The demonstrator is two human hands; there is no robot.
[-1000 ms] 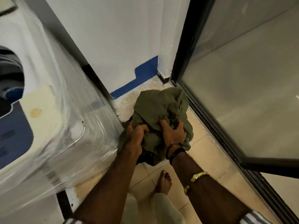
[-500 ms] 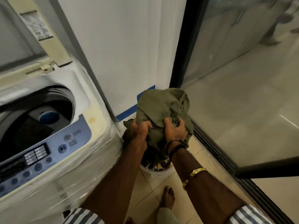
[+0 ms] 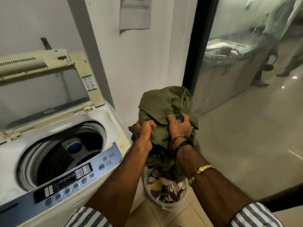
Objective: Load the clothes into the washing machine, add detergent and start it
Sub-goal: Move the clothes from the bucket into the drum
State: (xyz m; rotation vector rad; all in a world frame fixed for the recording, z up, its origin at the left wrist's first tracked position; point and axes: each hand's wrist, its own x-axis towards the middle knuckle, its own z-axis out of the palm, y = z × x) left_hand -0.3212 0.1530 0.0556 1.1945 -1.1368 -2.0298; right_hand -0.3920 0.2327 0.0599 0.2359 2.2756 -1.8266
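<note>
Both hands grip a bunched olive-green garment [image 3: 165, 108], left hand [image 3: 144, 130], right hand [image 3: 178, 126], held right of the washing machine [image 3: 113, 117]. Machine lid [image 3: 44, 82] stands raised, drum [image 3: 65, 154] open. White bucket [image 3: 165, 205] of patterned clothes [image 3: 165, 187] on the floor just right of the machine, below the garment.
</note>
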